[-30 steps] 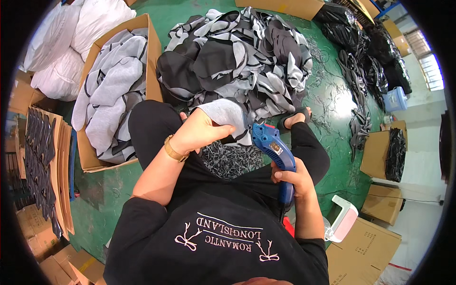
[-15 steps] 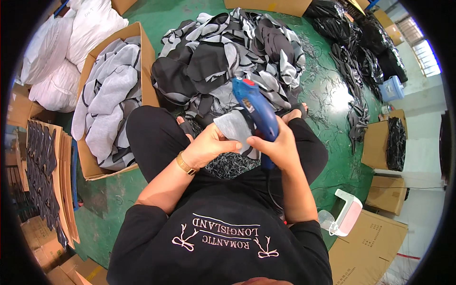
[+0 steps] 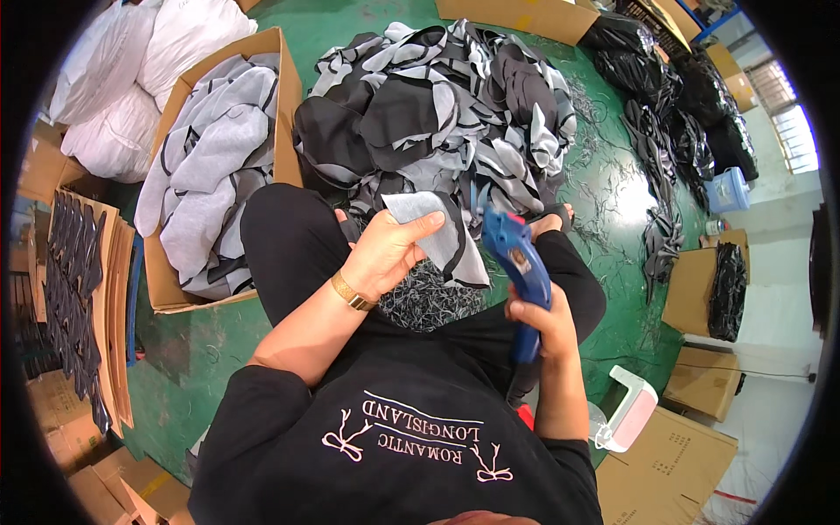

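Note:
My left hand [image 3: 385, 252] pinches a grey fabric piece [image 3: 451, 234] with a dark edge, thumb on top; the piece hangs over to the right. Blue electric scissors [image 3: 523, 262] are gripped by the handle in my right hand [image 3: 553, 322], their blades pointing up and away, just right of the fabric and apart from it. Thin fabric trimmings [image 3: 430, 302] lie heaped between my legs, below the held piece. Beyond my feet rises a large pile of black and grey fabric pieces [image 3: 398, 122].
On the left, a cardboard box [image 3: 289, 114] is full of grey pieces, with white sacks [image 3: 197, 44] behind it. Black plastic bags [image 3: 700, 79] line the far right. A white and pink device [image 3: 632, 411] stands near my right elbow. Loose trimmings litter the green floor [image 3: 604, 254].
The electric scissors have moved right and towards me, away from the fabric. My right thumb no longer reaches the piece, which my left hand alone now holds, spread more to the right.

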A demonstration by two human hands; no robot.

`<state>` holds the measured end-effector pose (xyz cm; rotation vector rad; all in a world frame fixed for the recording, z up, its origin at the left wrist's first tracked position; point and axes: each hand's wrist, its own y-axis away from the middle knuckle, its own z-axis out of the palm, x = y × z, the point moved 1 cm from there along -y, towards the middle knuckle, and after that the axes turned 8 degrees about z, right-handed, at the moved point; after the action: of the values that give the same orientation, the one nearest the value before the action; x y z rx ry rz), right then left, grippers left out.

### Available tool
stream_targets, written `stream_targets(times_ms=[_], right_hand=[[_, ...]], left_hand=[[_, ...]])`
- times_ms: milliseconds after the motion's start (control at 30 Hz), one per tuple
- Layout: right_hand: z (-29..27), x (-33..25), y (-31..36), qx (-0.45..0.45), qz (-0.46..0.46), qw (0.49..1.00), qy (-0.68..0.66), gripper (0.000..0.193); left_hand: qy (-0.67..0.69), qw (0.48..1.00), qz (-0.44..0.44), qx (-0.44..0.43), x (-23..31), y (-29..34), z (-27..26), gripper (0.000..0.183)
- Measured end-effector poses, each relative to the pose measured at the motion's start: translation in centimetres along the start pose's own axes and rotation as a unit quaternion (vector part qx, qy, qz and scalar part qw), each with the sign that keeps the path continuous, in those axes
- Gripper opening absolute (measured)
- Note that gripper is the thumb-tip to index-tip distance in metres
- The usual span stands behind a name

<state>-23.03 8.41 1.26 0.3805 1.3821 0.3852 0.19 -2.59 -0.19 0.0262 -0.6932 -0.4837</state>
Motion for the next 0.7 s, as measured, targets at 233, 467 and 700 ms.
stream_targets(times_ms=[233,467,700], right_hand=[[0.1,0.3,2.7,-0.014,0.047,0.997,0.054,0.037],[-0.2,0.0,2.7,-0.01,0.06,0.996,0.063,0.038],[-0.2,-0.9,2.9,-0.018,0.073,0.993,0.089,0.04]], left_hand=[[-0.116,0.992,0.044,0.016,0.6,-0.2,-0.1,0.019],[-0.183,0.981,0.061,-0.001,1.4,0.6,1.3,0.019],[-0.261,0.963,0.062,-0.037,2.5,1.6,2.4,0.017]])
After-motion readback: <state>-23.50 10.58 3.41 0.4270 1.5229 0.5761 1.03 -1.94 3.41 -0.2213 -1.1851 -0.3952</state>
